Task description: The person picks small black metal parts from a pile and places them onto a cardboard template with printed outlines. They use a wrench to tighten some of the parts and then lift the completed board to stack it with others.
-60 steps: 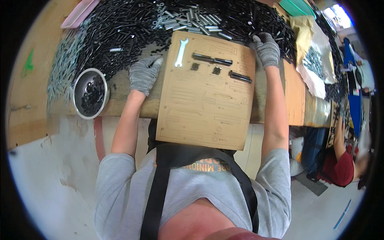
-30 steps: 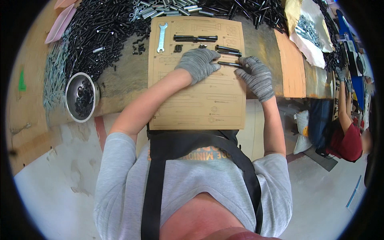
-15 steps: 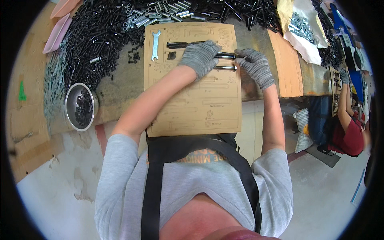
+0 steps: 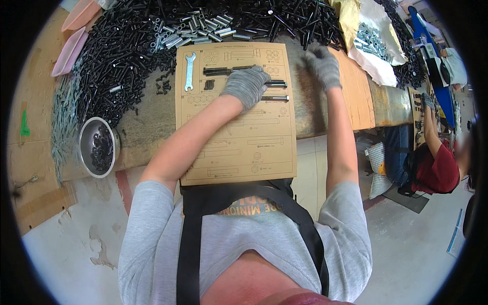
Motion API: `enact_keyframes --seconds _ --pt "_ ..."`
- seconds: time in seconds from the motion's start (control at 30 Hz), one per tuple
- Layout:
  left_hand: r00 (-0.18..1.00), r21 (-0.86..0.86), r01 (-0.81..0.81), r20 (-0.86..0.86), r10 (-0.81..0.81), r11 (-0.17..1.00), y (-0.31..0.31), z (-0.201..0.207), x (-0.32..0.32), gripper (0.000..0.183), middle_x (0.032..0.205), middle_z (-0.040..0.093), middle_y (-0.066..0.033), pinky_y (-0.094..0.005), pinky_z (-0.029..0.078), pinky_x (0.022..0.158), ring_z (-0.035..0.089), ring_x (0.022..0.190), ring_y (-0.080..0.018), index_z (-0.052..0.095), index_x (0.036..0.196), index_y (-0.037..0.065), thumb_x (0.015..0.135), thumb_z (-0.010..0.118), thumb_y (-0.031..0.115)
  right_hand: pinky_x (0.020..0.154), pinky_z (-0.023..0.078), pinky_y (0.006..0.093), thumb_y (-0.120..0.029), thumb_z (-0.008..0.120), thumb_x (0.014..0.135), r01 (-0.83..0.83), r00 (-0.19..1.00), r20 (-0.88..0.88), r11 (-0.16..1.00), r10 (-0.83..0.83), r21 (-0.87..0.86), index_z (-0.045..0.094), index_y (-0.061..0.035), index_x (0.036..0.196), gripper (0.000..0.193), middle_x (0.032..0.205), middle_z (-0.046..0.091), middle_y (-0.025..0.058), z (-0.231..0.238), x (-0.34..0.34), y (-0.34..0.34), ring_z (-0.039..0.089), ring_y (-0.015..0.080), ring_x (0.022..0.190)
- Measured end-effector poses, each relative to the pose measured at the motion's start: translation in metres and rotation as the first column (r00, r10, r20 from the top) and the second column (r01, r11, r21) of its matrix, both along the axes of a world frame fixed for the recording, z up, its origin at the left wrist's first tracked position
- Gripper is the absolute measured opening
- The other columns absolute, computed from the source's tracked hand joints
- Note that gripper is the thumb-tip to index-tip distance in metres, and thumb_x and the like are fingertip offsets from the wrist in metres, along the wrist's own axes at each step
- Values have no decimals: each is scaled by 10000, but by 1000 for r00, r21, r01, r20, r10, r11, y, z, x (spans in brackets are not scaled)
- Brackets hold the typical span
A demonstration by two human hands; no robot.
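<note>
My gloved left hand (image 4: 246, 87) lies over the upper part of a brown cardboard sheet (image 4: 223, 157), its fingers curled down on long black bolts (image 4: 277, 84) whose heads stick out to the right. A second long bolt (image 4: 278, 98) lies just below, and more black bolts (image 4: 216, 71) show left of the hand. The fingers hide the middle of these bolts. A silver open-end wrench (image 4: 190, 71) and short black screws (image 4: 209, 85) rest on the sheet's left side. My gloved right hand (image 4: 324, 66) is off the sheet, fingers stretched toward the bolt pile, slightly blurred, holding nothing visible.
Heaped black bolts (image 4: 305, 20) and silver sleeves (image 4: 213, 28) cover the table's far side. A metal bowl (image 4: 83, 152) of black nuts stands left. Right are a cardboard piece (image 4: 356, 96) and paper with silver fasteners (image 4: 373, 43). A co-worker (image 4: 439, 168) sits far right.
My right hand has left the bolt heads and moved up and away toward the far bolt pile. My left hand stays on the bolts. The view has shifted slightly.
</note>
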State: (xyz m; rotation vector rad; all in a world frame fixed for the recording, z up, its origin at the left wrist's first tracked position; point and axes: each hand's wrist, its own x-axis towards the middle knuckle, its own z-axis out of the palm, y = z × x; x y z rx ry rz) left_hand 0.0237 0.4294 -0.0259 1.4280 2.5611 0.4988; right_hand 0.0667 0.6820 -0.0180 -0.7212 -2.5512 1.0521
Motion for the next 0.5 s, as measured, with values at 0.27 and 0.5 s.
enact_keyframes --seconds 0.27,0.5 --pt "974 349 -192 -42 221 917 -45 21 2 315 1155 616 -101 -347 463 900 603 1044 -248 622 1161 102 877 572 228 881 477 347 -305 749 680 218 961 101 928 -258 303 622 -67 1126 521 1063 671 148 -46 -62 51 630 264 999" --pt "869 368 -487 293 399 792 -190 21 9 236 952 683 -112 -301 500 785 644 848 -191 679 1046 51 878 610 201 738 505 239 -57 686 820 -146 985 -133 941 110 -305 675 -8 1069 254 948 688 56 7 78 -52 610 109 810"
